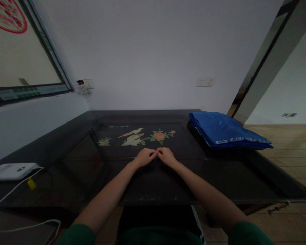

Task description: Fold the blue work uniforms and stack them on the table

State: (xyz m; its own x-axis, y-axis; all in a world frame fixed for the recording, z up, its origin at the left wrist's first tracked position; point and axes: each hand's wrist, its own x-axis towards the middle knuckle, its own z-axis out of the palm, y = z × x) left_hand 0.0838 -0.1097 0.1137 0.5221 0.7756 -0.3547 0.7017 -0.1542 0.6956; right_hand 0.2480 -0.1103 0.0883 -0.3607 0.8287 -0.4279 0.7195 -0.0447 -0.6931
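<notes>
Down at the bottom edge, nearest the camera, come the green sleeves [247,233], bare forearms reaching up toward the centre of the frame. And there's the grip: left hand [144,157] and right hand [167,156] meet at the fingertips, fingers loosely curled and bunched, nothing visible pinched between them. Both rest on the dark, glossy desk [153,183], just below the bird-and-flower picture [159,136], the nearest feature to the fingers.

A good steady pose, by the look of it: wrists low, contact light, the two sides nearly even. Holding it well calls for loose fingers and forearms kept off the desk's front edge.

Outward now, to the right of the frame: a folded blue stack [226,127] with pale lettering, lying flat. Bags or plain cloth? Impossible to tell, and anything inside is hidden. Over at the lower left, a white device [14,171], with a pale cable [40,223] looping near a yellow tag [31,183].
</notes>
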